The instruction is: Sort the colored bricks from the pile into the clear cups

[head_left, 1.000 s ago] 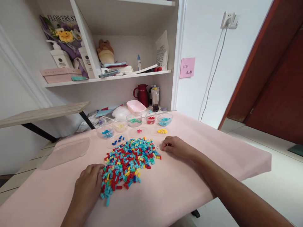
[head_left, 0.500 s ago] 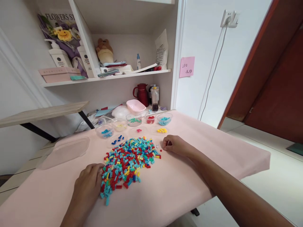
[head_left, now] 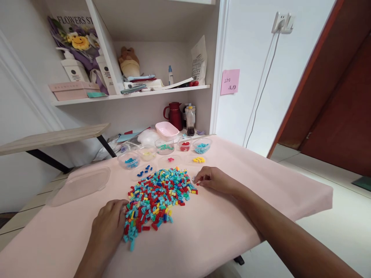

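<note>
A heap of small toy building bricks (head_left: 159,193), mostly light blue and red with some yellow, green and dark blue, spreads over the middle of the pink-covered table (head_left: 197,239). My left hand (head_left: 108,220) rests at the heap's left edge, fingers loosely bent and their tips against the bricks; no brick shows in it. At the right edge, my right hand (head_left: 213,178) has its thumb and fingertips drawn together, low over the table. A tiny red brick (head_left: 197,184) lies right under those fingertips. Whatever they pinch is too small to make out.
Behind the heap stand clear tubs of sorted bricks, including light blue (head_left: 202,146), red (head_left: 184,145) and green (head_left: 165,147). Shallow lids hold yellow (head_left: 199,160) and dark blue bricks (head_left: 145,170). A clear lid (head_left: 81,185) lies left; a pink basin (head_left: 167,130) stands behind.
My right hand has moved slightly left, its fingers stretching down to the small loose bricks beside the heap. My left hand stays in place.
</note>
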The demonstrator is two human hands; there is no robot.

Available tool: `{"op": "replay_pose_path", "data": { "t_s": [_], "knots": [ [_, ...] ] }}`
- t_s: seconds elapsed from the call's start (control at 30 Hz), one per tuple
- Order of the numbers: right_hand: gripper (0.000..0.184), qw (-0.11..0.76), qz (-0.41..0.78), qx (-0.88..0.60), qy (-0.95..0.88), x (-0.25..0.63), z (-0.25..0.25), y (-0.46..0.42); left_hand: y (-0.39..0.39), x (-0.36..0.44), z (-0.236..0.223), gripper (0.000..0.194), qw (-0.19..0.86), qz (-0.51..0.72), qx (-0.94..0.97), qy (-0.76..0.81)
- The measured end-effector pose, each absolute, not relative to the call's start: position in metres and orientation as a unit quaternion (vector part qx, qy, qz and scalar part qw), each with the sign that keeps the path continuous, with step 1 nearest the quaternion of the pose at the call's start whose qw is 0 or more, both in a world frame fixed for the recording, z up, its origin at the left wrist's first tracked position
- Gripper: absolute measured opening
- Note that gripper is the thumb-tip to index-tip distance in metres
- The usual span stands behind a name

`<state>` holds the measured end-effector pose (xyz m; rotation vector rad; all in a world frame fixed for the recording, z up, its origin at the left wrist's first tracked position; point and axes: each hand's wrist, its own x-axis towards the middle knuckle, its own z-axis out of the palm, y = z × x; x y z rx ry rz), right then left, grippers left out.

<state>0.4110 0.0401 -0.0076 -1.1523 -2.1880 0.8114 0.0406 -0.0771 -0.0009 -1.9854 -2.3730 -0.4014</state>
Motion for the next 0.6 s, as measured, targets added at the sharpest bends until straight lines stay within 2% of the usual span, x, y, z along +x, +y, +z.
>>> {"op": "replay_pose_path", "data": {
  "t_s": [0.6],
  "knots": [
    [0.012,0.248,0.292,-0.445,-0.809,0.4104,-0.0003,0.0355,-0.0781,0.0423,0.0009,0.043,0.001,-0.115,-0.641,-0.758]
  ]
}}
